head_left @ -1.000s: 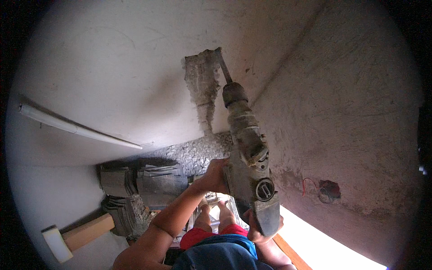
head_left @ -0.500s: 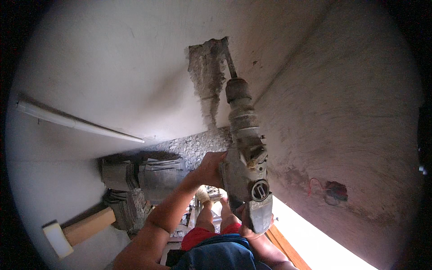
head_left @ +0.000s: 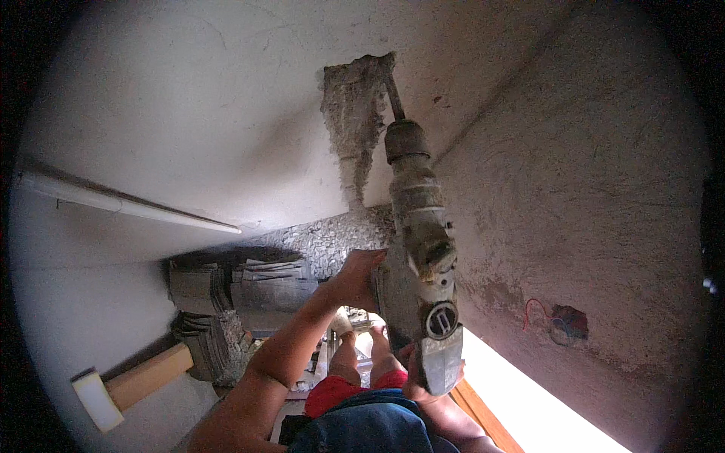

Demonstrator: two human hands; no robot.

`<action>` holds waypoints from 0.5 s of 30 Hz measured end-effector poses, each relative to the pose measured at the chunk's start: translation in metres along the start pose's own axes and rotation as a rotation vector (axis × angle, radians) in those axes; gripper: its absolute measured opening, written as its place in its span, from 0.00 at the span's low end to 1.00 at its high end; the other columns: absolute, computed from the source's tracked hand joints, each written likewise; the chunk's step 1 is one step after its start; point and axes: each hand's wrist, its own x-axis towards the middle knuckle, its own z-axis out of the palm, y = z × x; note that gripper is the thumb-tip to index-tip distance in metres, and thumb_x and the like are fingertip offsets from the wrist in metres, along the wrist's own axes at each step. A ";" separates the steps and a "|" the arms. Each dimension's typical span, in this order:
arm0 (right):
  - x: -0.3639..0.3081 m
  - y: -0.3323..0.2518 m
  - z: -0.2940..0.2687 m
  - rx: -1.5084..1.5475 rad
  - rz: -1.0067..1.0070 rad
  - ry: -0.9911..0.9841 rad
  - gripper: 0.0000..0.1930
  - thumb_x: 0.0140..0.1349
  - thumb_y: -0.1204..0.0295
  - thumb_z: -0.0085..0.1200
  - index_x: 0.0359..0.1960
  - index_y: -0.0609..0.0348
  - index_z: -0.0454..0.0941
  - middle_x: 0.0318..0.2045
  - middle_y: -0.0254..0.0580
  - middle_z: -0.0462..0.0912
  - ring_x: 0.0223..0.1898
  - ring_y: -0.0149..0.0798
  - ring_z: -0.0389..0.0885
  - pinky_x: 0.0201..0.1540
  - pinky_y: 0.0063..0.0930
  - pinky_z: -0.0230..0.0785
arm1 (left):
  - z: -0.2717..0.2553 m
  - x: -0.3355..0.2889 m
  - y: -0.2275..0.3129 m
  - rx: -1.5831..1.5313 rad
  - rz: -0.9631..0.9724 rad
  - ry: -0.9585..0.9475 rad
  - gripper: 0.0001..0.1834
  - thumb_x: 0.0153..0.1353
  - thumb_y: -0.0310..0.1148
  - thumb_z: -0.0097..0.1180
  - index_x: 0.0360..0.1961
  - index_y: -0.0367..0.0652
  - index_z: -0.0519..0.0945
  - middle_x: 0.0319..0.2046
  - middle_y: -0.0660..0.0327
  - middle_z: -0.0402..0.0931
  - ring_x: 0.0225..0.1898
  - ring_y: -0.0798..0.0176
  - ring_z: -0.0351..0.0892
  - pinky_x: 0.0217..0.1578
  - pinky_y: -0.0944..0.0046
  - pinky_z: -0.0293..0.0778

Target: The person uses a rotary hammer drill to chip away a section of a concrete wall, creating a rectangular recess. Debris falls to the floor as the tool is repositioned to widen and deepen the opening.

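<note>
A dusty grey demolition hammer [head_left: 415,219] points up and away from me, its chisel bit [head_left: 394,98] resting at the upper right edge of a rough patch [head_left: 351,106] chipped out of the pale wall. My left hand [head_left: 359,281] is closed against the left side of the tool's body; the tool partly hides its fingers. Low at the tool's rear, my right hand [head_left: 419,381] wraps round the handle end, its fingers partly covered by the grey casing.
Stacked grey tiles [head_left: 272,291] stand at the lower left, near a wooden piece with a white end [head_left: 147,381]. A white tube [head_left: 128,204] runs along the left wall. Red wire [head_left: 533,309] hangs by a hole in the right wall [head_left: 570,322]. Rubble [head_left: 332,245] lies at the wall's foot.
The hammer and both hands have shifted slightly right in the picture, and the chipped patch sits a little higher and further right. The bit stays at the patch's right edge; both hands keep their grip.
</note>
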 end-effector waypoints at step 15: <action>0.010 -0.024 -0.012 0.071 0.108 -0.013 0.20 0.46 0.59 0.69 0.39 0.58 0.84 0.31 0.42 0.85 0.29 0.50 0.85 0.32 0.40 0.76 | -0.003 0.016 0.019 -0.181 -0.073 -0.037 0.43 0.32 0.50 0.84 0.50 0.40 0.82 0.44 0.54 0.86 0.44 0.55 0.87 0.49 0.55 0.80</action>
